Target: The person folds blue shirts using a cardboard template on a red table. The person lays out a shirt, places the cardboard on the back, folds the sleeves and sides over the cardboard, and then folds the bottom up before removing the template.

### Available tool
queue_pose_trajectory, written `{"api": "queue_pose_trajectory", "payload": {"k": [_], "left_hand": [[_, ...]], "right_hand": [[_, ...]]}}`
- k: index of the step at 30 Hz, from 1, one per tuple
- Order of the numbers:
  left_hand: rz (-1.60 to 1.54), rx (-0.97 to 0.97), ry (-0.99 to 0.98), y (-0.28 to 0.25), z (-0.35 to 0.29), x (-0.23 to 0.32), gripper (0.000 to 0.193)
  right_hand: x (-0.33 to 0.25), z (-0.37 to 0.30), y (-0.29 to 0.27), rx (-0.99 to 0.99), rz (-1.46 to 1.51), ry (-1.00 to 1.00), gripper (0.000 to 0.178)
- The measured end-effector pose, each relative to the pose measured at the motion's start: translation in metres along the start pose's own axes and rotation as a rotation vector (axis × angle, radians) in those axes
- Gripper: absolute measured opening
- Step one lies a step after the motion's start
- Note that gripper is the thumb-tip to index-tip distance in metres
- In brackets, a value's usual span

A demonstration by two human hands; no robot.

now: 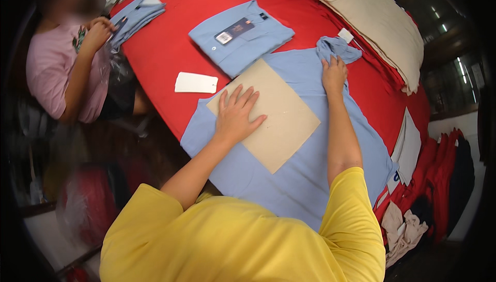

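A light-blue shirt (356, 142) lies spread out in front of me, with a square beige cardboard sheet (287, 122) on top of it. My left hand (236, 115) rests flat on the cardboard's left part, fingers apart. Farther right, my right hand (335, 75) has its fingers closed on a bunched far part of the shirt; the fingertips are partly hidden in the cloth. Just beyond the cardboard sits a neatly folded blue shirt (253, 47) bearing a dark hang tag (235, 30). A blank white tag (195, 83) lies left of it.
The table has a red cover (165, 39). At far left a co-worker in a pink top (57, 70) handles another folded blue shirt (139, 18). Beige cloth (377, 23) is heaped at the far right. Red and dark garments (439, 178) hang or pile beyond the right edge.
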State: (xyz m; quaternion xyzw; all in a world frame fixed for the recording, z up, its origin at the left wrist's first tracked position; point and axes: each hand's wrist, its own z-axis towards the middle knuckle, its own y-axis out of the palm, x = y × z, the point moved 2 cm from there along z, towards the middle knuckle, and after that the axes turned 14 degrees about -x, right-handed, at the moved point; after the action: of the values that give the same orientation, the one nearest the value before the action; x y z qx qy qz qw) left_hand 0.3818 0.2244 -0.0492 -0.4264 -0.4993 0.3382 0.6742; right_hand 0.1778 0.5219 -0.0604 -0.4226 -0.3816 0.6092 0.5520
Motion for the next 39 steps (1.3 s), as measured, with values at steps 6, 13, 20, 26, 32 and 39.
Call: {"api": "queue_pose_trajectory", "payload": {"k": [6,13,20,26,32,39], "left_hand": [[-0.046,-0.096,0.084,-0.007,0.003,-0.01,0.067],[0.032,-0.181,0.132,-0.008,-0.008,-0.028,0.061],[0.54,0.061,0.093,0.031,-0.001,-0.045,0.071],[-0.074,-0.035,0.216,0.002,-0.002,-0.03,0.077],[0.019,-0.102,0.222,-0.003,-0.003,-0.024,0.071],[-0.014,-0.087,0.404,-0.006,-0.005,-0.037,0.058]], "right_hand": [[-0.019,0.0,-0.045,0.034,0.186,-0.039,0.024],[-0.144,-0.091,-0.193,-0.819,0.765,-0.421,0.032],[-0.169,-0.15,-0.056,-0.443,0.05,-0.568,0.057],[-0.181,-0.168,-0.058,-0.546,0.396,-0.597,0.054],[-0.117,-0.154,-0.093,-0.586,0.964,-0.317,0.039],[0.098,-0.211,-0.16,-0.282,-0.082,0.156,0.057]]}}
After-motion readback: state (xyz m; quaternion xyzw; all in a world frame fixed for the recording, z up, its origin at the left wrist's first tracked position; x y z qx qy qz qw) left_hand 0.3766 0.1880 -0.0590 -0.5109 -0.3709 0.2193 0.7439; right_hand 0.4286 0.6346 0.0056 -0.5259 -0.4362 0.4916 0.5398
